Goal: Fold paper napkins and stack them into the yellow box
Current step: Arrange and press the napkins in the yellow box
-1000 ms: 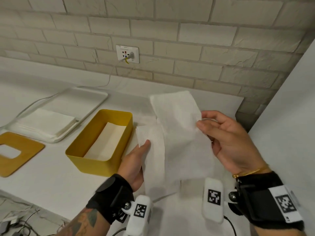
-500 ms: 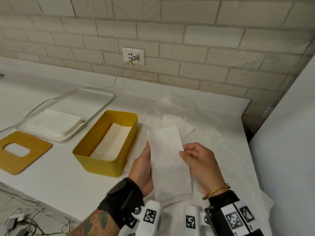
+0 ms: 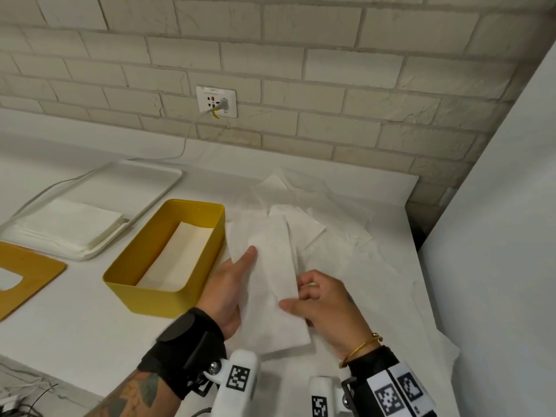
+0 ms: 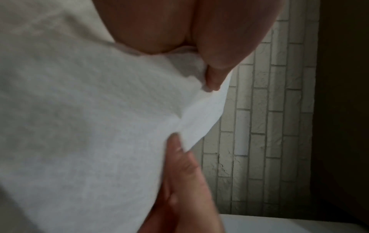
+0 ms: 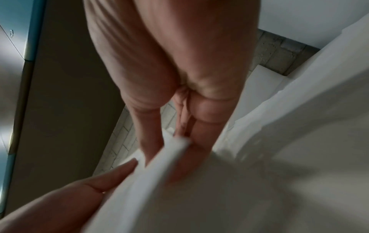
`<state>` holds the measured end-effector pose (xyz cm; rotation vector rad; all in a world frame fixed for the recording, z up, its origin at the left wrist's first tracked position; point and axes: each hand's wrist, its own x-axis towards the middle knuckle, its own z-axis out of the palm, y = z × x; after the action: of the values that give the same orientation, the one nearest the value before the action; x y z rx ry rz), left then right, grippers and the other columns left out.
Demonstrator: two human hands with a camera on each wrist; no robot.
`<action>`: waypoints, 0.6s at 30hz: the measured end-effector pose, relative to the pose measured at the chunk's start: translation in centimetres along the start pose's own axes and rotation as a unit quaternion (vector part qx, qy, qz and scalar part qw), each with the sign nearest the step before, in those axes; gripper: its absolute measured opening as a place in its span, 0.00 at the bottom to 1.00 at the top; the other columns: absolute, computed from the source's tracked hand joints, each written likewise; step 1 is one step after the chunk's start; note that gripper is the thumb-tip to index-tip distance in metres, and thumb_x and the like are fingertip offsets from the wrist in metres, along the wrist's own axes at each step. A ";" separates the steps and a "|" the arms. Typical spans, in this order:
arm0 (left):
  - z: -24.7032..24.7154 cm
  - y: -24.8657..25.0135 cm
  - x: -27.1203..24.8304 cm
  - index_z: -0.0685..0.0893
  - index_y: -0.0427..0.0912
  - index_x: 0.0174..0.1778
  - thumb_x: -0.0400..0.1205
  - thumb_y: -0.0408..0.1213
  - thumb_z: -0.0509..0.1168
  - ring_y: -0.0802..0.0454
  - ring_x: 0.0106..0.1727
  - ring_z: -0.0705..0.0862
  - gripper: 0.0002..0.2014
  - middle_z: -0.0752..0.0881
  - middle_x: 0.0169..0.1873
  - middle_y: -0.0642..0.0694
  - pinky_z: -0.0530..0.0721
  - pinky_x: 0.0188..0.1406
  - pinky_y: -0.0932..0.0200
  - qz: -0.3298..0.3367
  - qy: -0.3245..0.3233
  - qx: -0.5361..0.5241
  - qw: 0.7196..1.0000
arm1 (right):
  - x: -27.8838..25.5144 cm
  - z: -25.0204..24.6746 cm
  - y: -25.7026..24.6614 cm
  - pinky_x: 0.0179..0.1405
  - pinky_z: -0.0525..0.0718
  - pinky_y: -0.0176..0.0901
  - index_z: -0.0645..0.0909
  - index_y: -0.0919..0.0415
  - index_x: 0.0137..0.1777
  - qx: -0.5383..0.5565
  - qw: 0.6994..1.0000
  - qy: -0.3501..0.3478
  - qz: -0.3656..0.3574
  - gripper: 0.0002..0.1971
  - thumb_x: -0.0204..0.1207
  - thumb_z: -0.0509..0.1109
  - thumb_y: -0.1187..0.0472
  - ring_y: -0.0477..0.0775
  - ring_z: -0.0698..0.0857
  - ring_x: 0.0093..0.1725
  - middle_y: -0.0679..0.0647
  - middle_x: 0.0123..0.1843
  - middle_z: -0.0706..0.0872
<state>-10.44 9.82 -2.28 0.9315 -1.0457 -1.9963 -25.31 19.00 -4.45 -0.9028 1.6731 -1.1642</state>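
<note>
A white paper napkin (image 3: pixel 270 281), folded into a long narrow strip, is held between both hands just right of the yellow box (image 3: pixel 144 266). My left hand (image 3: pixel 231 284) holds its left edge, thumb on top and fingers beneath. My right hand (image 3: pixel 313 299) pinches its right edge between thumb and curled fingers. The left wrist view shows the napkin (image 4: pixel 89 126) draped over the fingers; the right wrist view shows the napkin (image 5: pixel 159 181) gripped at its edge. The box holds one folded napkin (image 3: pixel 177 260) lying flat on its bottom.
Several loose unfolded napkins (image 3: pixel 325 224) lie on the white counter behind the hands. A white tray (image 3: pixel 144 182) with a stack of napkins (image 3: pixel 72 221) sits at the left, a wooden lid (image 3: pixel 27 275) in front of it. A white panel (image 3: pixel 496 236) rises at the right.
The napkin was raised and spread wide a second ago; it is now folded into a narrow strip and lowered close to the counter, both hands drawn nearer together.
</note>
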 end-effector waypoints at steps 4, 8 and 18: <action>-1.2 2.6 0.5 0.84 0.42 0.65 0.89 0.46 0.62 0.46 0.49 0.94 0.15 0.94 0.52 0.42 0.87 0.48 0.48 0.056 0.020 0.020 0.998 | -0.5 -1.4 -0.2 0.39 0.91 0.48 0.83 0.67 0.53 -0.016 0.997 -0.065 0.039 0.12 0.73 0.81 0.72 0.62 0.93 0.37 0.59 0.36 0.91; -2.2 4.9 0.6 0.85 0.43 0.64 0.89 0.46 0.61 0.44 0.52 0.93 0.14 0.93 0.54 0.41 0.87 0.50 0.46 0.077 0.018 0.006 0.997 | 1.5 -3.6 -2.2 0.33 0.87 0.45 0.85 0.65 0.54 -0.008 0.999 0.026 0.045 0.09 0.77 0.79 0.64 0.56 0.90 0.33 0.60 0.38 0.93; -2.2 5.3 0.3 0.83 0.40 0.70 0.89 0.47 0.61 0.41 0.57 0.92 0.19 0.92 0.58 0.38 0.88 0.49 0.47 0.045 0.016 -0.030 0.998 | 11.1 -4.1 -2.8 0.16 0.71 0.34 0.83 0.64 0.46 0.085 0.971 0.187 0.121 0.12 0.78 0.79 0.56 0.48 0.72 0.15 0.58 0.34 0.86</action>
<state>-7.48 6.47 1.27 0.8662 -0.9866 -1.9215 -32.83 9.43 -3.90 -0.3726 1.8832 -1.3414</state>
